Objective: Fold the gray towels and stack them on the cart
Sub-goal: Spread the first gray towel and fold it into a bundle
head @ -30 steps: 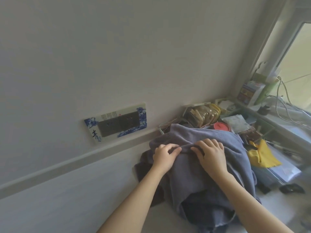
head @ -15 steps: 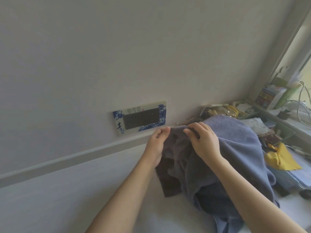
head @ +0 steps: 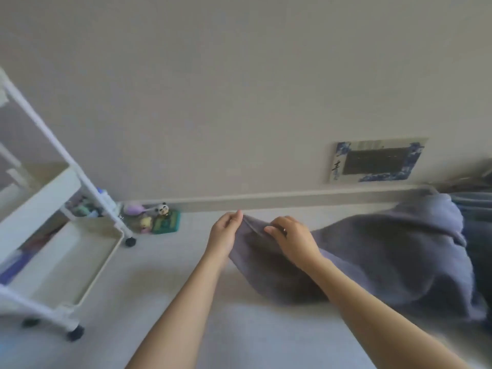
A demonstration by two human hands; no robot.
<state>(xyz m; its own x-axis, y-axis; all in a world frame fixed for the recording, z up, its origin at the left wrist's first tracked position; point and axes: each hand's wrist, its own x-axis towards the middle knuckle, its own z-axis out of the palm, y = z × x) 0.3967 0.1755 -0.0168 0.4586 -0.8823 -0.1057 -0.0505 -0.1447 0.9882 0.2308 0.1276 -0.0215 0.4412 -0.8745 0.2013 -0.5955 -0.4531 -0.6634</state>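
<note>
both the left hand [head: 225, 230] and right hand [head: 292, 239] pinch the hem of the soft, limp gray towel [head: 372, 251] on the pale surface, likely best gripped at its corners.

Left of the towel [head: 372, 257] the pale surface [head: 159, 283] lies open as far as the cart [head: 66, 262], so a hand can pass there. Far left of the towel, small toys [head: 157, 219] crowd the wall [head: 239, 89]. More cloth [head: 476, 235] is heaped on the towel's right.
</note>
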